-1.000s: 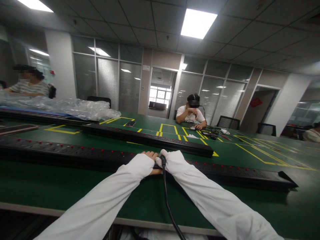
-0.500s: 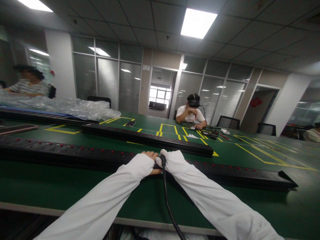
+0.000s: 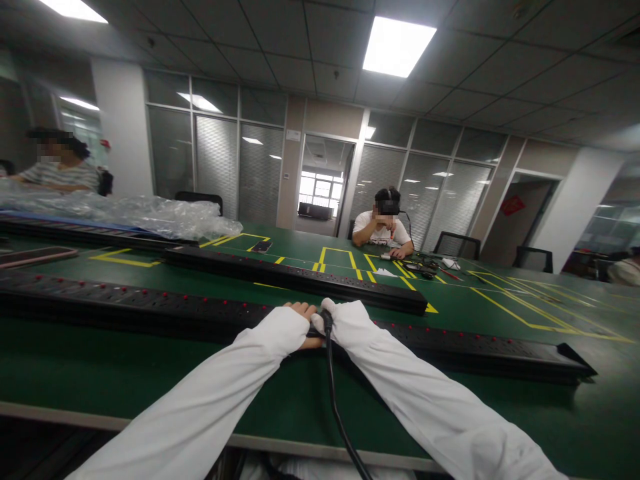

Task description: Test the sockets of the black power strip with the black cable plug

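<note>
The left hand [image 3: 302,311] is gripping the near black strip [image 3: 205,312], its fingers lying over the top and its thumb pressing at the near side, which probably is keeping the long body from sliding. The right hand [image 3: 319,323], wearing what looks like a pale glove, is closing around the thick plug end [image 3: 328,323] of a black cable [image 3: 336,407]. Holding it there rather than along the cord is likely giving firmer control; whether the plug is meeting a socket I cannot tell, as the hands and white sleeves [image 3: 400,373] are hiding the contact.

With the hands as clock centre and twelve pointing across the table [image 3: 165,380], the near strip is stretching from nine to just past three, lying crosswise so that both arms are reaching its middle. The cable is dropping towards six, over the table's edge, leaving the strip's top uncluttered.

Beyond, a second black strip [image 3: 300,280] is resting from ten to past two, apart from the first. Clear plastic wrap [image 3: 150,217] is heaping up at ten, a phone [image 3: 261,247] is lying at eleven, and a co-worker [image 3: 383,227] is sitting at one.
</note>
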A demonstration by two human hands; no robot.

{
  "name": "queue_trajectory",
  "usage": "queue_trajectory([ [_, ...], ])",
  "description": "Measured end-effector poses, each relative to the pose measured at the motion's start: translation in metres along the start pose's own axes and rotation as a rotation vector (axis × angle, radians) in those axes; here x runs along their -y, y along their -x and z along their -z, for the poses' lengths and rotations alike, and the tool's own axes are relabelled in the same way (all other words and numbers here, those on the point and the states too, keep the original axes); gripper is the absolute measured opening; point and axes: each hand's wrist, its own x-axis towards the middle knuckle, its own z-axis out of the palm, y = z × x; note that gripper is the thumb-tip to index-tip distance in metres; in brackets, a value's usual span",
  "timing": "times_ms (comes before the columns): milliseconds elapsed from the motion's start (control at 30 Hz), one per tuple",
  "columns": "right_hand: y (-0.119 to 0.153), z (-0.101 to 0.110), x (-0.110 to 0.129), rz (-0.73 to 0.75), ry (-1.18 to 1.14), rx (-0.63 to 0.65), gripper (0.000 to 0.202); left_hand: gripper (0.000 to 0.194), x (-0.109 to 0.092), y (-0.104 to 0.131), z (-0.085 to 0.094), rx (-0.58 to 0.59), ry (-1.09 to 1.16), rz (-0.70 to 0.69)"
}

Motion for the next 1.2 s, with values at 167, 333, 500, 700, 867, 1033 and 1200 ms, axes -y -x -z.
queue_trajectory([
  [167,-0.0005,0.0006,0.0006,-0.013,-0.003,0.015,0.034,0.062,0.0,-0.0007,-0.0005,0.006,-0.003,0.008],
  [333,-0.0011,0.001,0.0005,-0.019,-0.014,0.029,0.033,0.06,0.0003,-0.0007,-0.0013,-0.016,-0.003,-0.005],
  [500,-0.0008,-0.0002,0.0008,-0.014,-0.009,0.011,0.035,0.062,0.0013,-0.0013,-0.0031,-0.009,-0.007,-0.001],
  [700,-0.0008,0.0008,0.0015,-0.006,0.004,0.017,0.04,0.063,0.0014,-0.0024,-0.0046,-0.006,-0.007,0.015],
  [867,-0.0014,0.0013,0.0009,-0.017,-0.014,0.029,0.037,0.065,0.0003,-0.0011,-0.0028,-0.012,-0.012,0.001],
  [1033,-0.0012,0.0002,0.0006,-0.017,-0.014,0.019,0.034,0.064,0.0,-0.0006,-0.0011,0.005,-0.01,0.0],
  [1200,-0.0005,0.0013,0.0015,-0.019,-0.017,0.018,0.034,0.063,-0.0006,-0.0005,0.0005,0.008,-0.002,0.002],
])
